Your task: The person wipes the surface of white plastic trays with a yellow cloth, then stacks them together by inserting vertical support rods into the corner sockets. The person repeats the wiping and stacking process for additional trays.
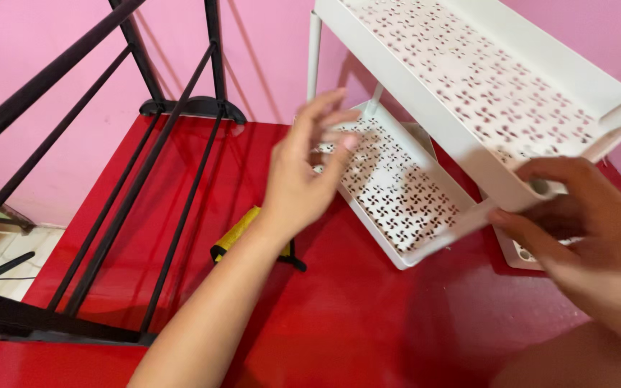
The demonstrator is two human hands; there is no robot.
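white perforated rack [468,93] is tilting over the red surface [368,316]; the right hand [583,230] is gripping its lower tray corner, fingers clamped, while the left hand [303,172] is hovering beside the trays, fingers apart.

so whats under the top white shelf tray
Below the top tray sits a second perforated white tray, joined by a white post. A third tray's corner peeks out lower down, mostly covered by the right hand. The left hand hides part of the second tray.
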